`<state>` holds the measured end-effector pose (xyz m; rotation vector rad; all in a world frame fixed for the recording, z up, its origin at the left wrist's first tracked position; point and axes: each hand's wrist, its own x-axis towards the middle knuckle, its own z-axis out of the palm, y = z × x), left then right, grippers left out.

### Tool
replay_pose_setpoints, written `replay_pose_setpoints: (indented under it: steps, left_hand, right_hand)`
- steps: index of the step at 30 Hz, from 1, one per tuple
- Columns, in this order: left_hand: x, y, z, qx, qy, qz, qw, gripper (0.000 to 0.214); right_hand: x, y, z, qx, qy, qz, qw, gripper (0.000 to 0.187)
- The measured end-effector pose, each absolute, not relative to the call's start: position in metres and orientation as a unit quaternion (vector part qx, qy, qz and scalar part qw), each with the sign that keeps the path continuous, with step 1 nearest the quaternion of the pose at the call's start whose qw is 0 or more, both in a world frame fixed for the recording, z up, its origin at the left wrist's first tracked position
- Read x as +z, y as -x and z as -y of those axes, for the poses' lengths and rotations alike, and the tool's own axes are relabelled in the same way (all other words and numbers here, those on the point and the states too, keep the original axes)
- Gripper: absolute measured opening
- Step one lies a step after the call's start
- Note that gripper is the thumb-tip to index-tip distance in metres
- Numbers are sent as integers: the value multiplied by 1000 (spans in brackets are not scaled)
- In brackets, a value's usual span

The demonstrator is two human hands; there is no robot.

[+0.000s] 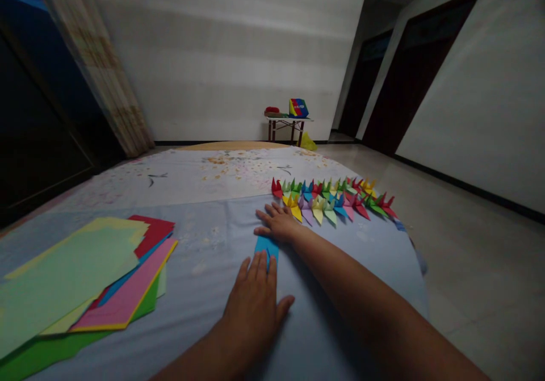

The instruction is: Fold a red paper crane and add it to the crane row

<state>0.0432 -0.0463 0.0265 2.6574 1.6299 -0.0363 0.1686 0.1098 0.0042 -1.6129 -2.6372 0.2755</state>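
Observation:
A small folded piece of blue paper (267, 246) lies flat on the cloth-covered table (204, 262). My left hand (255, 290) rests on its near end, fingers stretched out and thumb apart. Over its far end lies my right hand (276, 222), palm down with the fingers spread. Both hands cover parts of the paper, so its full outline is hidden. Just beyond my right hand stand folded paper cranes (317, 208) in many colours, lined up in rows.
Loose sheets of coloured paper (72, 273) lie in an overlapping pile on the left. Past the round table's far edge, a small side table (283, 121) carries a colourful box (298, 107). A curtain (97, 57) hangs at the left, and dark doors (417, 68) stand at the right.

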Motion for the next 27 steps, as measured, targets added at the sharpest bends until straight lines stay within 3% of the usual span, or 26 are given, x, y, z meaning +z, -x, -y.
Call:
replay_pose_setpoints:
  steps: [7,10,14,18,23,27]
  left_hand:
    - [23,-40,35,-21,-836,-548,10,59]
    - [31,-35,33,-2,-835,-549,27,48]
    - [37,-24,22,62,-843,-532,42,34]
    - [31,-7,2,148,-818,-552,60,28]
    - [22,7,-11,169,-783,-595,68,22]
    - [17,4,-13,184,-778,-593,94,18]
  right_hand:
    - [7,-166,-107,78,522,849,33,73]
    - [14,-166,-101,49,520,846,102,65]
    - [21,-174,-80,47,507,830,228,40]
    - [16,-184,-57,114,485,844,200,25]
    - [5,-188,-47,128,514,827,188,36]
    - [2,-187,-47,140,514,826,184,34]
